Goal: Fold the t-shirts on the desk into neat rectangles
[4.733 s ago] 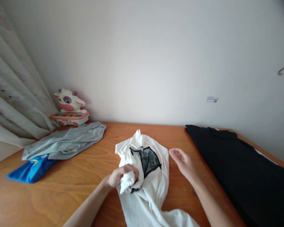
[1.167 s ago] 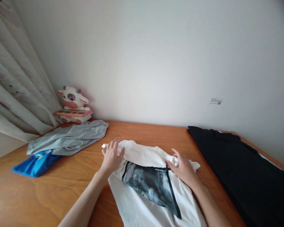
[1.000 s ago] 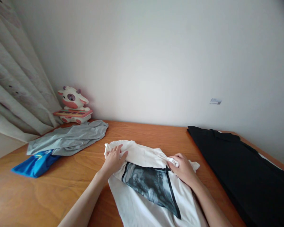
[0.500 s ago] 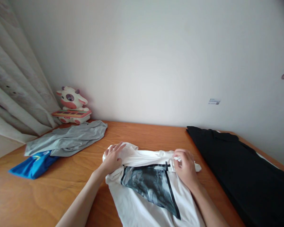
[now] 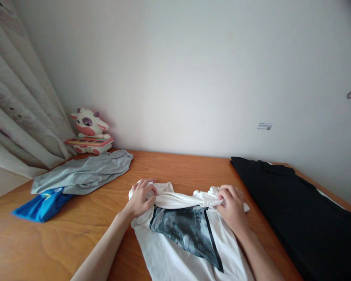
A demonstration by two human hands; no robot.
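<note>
A white T-shirt [image 5: 163,253] with a dark grey picture print lies on the wooden surface in front of me, running past the bottom of the view. Its far end is bunched and rolled over toward me, covering the top border of the print. My left hand [image 5: 140,198] grips the bunched cloth at the far left corner, fingers curled over it. At the far right corner my right hand [image 5: 231,203] pinches the rolled cloth between thumb and fingers. A bit of white fabric sticks out to the right of that hand.
Black folded clothing [image 5: 298,207] lies along the right side. To the left, a grey garment [image 5: 84,171] partly covers a blue one [image 5: 43,207]. A toy cow with a keyboard [image 5: 89,130] stands by the curtain [image 5: 20,101]. The wooden surface [image 5: 175,164] meets a white wall.
The far end of the shirt has been rolled a little further toward me, hiding the print's black top edge and cross mark. Both hands remain on its corners, fingers curled tighter.
</note>
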